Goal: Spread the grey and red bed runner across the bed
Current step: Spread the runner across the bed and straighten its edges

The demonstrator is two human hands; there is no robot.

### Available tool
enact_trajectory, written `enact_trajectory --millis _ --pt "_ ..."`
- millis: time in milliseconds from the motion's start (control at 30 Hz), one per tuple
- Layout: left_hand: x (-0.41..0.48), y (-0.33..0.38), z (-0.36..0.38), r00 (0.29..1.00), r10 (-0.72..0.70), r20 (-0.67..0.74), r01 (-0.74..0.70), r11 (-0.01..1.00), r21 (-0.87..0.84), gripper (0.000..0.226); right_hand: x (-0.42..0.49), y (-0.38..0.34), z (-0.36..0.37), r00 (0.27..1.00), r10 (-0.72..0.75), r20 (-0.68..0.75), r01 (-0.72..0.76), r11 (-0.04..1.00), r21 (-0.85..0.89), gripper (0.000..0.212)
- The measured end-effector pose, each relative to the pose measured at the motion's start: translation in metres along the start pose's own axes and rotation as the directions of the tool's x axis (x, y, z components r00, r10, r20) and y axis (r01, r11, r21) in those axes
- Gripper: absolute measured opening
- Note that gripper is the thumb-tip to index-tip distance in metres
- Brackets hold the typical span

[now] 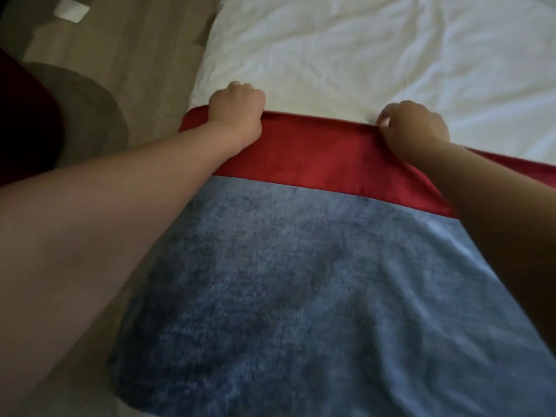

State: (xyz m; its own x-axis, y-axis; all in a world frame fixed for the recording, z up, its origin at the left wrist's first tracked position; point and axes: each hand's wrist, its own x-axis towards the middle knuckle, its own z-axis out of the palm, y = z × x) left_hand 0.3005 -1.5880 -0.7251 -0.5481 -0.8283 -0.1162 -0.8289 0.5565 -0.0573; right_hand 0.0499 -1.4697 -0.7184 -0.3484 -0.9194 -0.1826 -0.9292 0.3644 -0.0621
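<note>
Nearest the camera, the grey panel of the bed runner [301,281] lay over the bed, mottled and faintly creased, and it filled the lower middle of the view between the two bare forearms. Beyond the grey ran the runner's red band [316,170], which formed its far edge and crossed the bed at a slight slant.

The left hand [237,112] was curled into a fist that gripped that red edge close to the runner's left corner. The right hand [412,123] pinched the same edge further right, with its fingers bent down over the fold.

Past both hands lay the wrinkled white duvet [391,55], uncovered up to the top of the view. Left of the bed was a pale wood-look floor [135,55], with a round grey mat [99,109] beside a dark red object [27,121]. Farthest off, a white sheet of paper [72,9] lay on the floor, too small to read.
</note>
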Motion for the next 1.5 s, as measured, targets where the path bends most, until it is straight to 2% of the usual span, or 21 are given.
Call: enact_trajectory --millis 100,200,433,567,733,867,967,1067,1200,1333,1400,1500 --pt "-0.006 0.022 -0.012 0.997 0.074 0.023 -0.072 0.994 -0.084 0.03 -0.034 0.028 -0.01 1.0 -0.026 -0.017 0.025 0.998 -0.058 0.029" --pt "-0.007 0.053 -0.021 0.991 0.128 0.04 -0.119 0.976 -0.184 0.027 -0.06 0.074 -0.017 0.998 0.066 -0.018 -0.068 0.993 -0.099 0.037" --pt "0.007 0.138 -0.018 0.98 0.201 -0.01 -0.188 0.898 -0.399 0.025 -0.07 0.162 -0.005 0.971 0.239 -0.008 -0.238 0.963 -0.127 0.037" --pt "0.021 0.185 -0.009 0.977 0.208 -0.049 -0.208 0.871 -0.446 0.02 -0.062 0.206 0.002 0.987 0.164 0.0 -0.163 0.981 -0.107 0.026" --pt "0.032 0.232 -0.001 0.979 0.186 -0.085 -0.205 0.888 -0.411 0.02 -0.055 0.241 0.007 0.999 -0.022 -0.043 0.019 0.996 -0.083 0.02" --pt "0.041 0.254 -0.003 0.972 0.217 -0.092 -0.236 0.887 -0.397 0.015 -0.04 0.26 0.017 0.991 -0.135 0.019 0.135 0.99 -0.038 0.019" --pt "0.053 0.26 -0.009 0.956 0.258 -0.14 -0.287 0.922 -0.259 0.011 -0.025 0.269 0.019 0.993 -0.117 -0.029 0.118 0.992 0.05 0.022" --pt "0.059 0.266 -0.008 0.967 0.185 -0.177 -0.214 0.963 -0.165 0.012 -0.014 0.267 0.026 0.995 -0.074 -0.065 0.08 0.993 0.086 0.023" --pt "0.054 0.281 -0.004 0.984 0.123 -0.127 -0.151 0.958 -0.245 0.014 -0.021 0.279 0.031 0.988 -0.115 -0.102 0.129 0.981 0.145 0.024" --pt "0.056 0.294 -0.008 0.972 0.231 -0.044 -0.232 0.91 -0.342 0.015 -0.039 0.327 0.031 0.984 -0.152 -0.094 0.156 0.987 0.037 0.022" --pt "0.061 0.3 -0.008 0.964 0.264 -0.028 -0.259 0.915 -0.31 0.013 -0.043 0.347 0.03 0.988 -0.139 -0.071 0.141 0.99 0.03 0.023" --pt "0.065 0.31 -0.003 0.982 0.189 -0.022 -0.189 0.96 -0.207 0.013 -0.031 0.356 0.029 0.997 -0.078 -0.026 0.08 0.994 0.078 0.03"
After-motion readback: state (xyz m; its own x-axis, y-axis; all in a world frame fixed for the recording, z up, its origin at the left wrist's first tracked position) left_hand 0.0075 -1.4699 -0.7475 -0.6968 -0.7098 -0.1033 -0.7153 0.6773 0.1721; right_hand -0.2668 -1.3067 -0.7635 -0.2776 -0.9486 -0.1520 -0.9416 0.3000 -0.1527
